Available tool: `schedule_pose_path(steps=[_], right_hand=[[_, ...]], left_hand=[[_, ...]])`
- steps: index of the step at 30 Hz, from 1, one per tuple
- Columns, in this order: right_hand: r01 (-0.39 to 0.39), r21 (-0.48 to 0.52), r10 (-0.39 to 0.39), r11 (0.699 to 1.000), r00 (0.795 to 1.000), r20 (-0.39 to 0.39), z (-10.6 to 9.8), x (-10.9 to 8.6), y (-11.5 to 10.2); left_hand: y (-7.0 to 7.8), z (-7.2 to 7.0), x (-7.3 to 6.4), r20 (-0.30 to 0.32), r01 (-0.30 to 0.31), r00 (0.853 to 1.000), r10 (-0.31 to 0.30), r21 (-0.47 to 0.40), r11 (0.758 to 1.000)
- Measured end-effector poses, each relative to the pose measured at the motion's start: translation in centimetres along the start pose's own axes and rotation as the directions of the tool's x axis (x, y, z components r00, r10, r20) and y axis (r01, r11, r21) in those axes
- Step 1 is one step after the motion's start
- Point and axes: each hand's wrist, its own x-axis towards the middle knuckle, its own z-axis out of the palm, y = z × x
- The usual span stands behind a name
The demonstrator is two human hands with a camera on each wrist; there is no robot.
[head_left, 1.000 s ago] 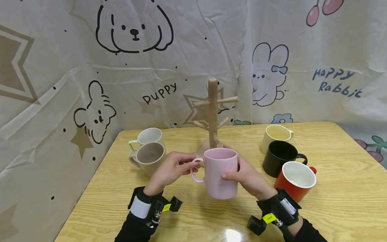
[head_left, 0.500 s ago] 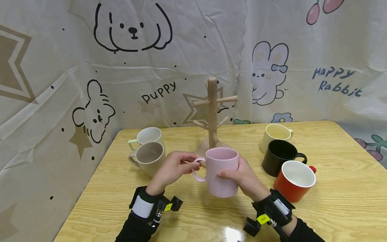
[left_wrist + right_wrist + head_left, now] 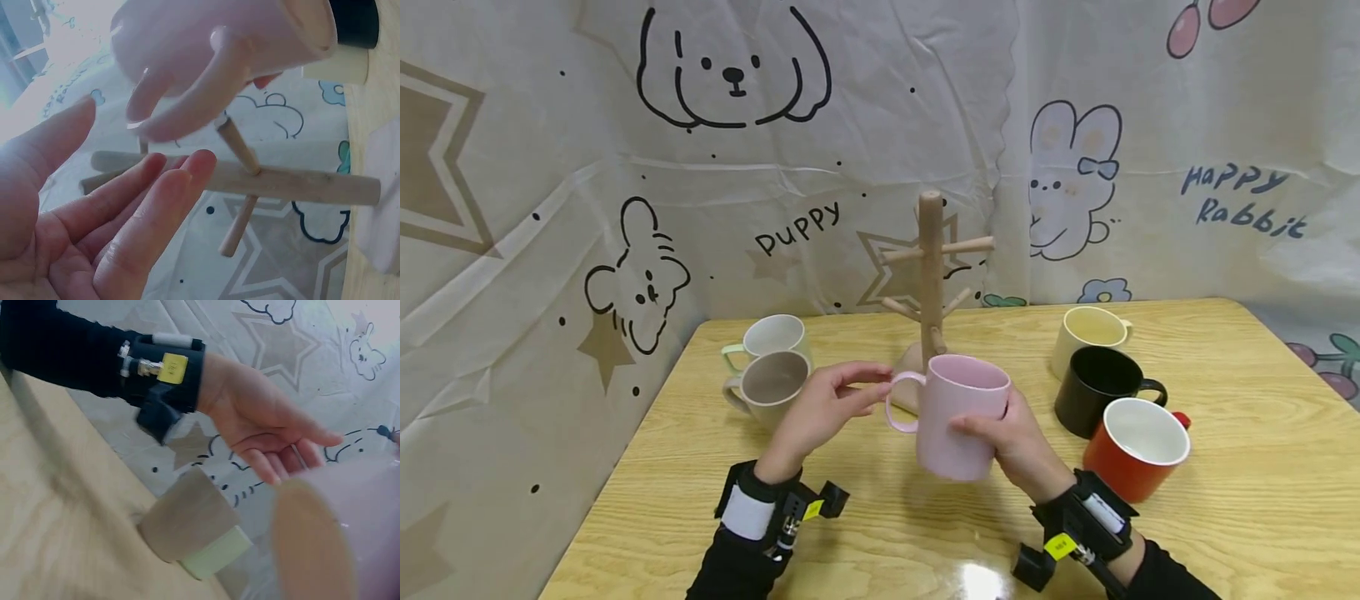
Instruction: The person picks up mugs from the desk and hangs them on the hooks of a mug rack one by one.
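Note:
A pink mug (image 3: 961,425) is held above the table by my right hand (image 3: 1022,437), its thumb across the near side and the other fingers behind the body, mostly hidden. The mug's loop handle points left. Close to that handle is my left hand (image 3: 835,404), its fingers loosely extended and holding nothing. In the left wrist view a gap shows between the left fingertips (image 3: 201,164) and the handle (image 3: 200,106). Behind the mug stands a wooden mug tree (image 3: 931,275) with bare pegs; the mug covers part of its base.
On the left stand a grey-beige mug (image 3: 772,392) and a white mug with a green handle (image 3: 772,335). A cream mug (image 3: 1088,340), a black mug (image 3: 1101,392) and a red mug (image 3: 1127,462) stand on the right. A printed cloth (image 3: 880,125) hangs behind the table.
My left fingers have let go of the handle and opened. My right hand has moved the pink mug slightly right and up, and tilted it a little. The other mugs stay put.

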Motion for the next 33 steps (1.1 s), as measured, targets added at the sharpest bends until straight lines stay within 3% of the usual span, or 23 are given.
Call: schedule_pose_path(steps=[5, 10, 16, 23, 33], right_hand=[[0.144, 0.158, -0.121, 0.977, 0.981, -0.151, -0.3, -0.3, 1.1], [0.234, 0.245, -0.183, 0.941, 0.959, -0.215, -0.3, -0.1, 1.9], [0.229, 0.289, -0.148, 0.929, 0.949, -0.278, 0.1, 0.8, 2.3], [0.177, 0.301, -0.084, 0.937, 0.951, -0.298, 0.2, 1.8, 3.2], [0.216, 0.326, -0.108, 0.92, 0.941, -0.32, 0.3, 2.4, 4.0]], left_hand=[[0.0, -0.5, -0.1, -0.017, 0.007, 1.0, -0.007, -0.028, 1.0], [0.1, -0.5, -0.1, -0.033, 0.015, 0.999, -0.016, -0.04, 0.999], [0.1, -0.5, -0.1, -0.035, 0.023, 0.999, -0.025, -0.042, 0.999], [0.0, -0.6, -0.1, -0.028, 0.026, 0.999, -0.027, -0.038, 0.999], [0.1, -0.7, -0.1, -0.026, 0.018, 0.999, -0.019, -0.043, 0.999]])
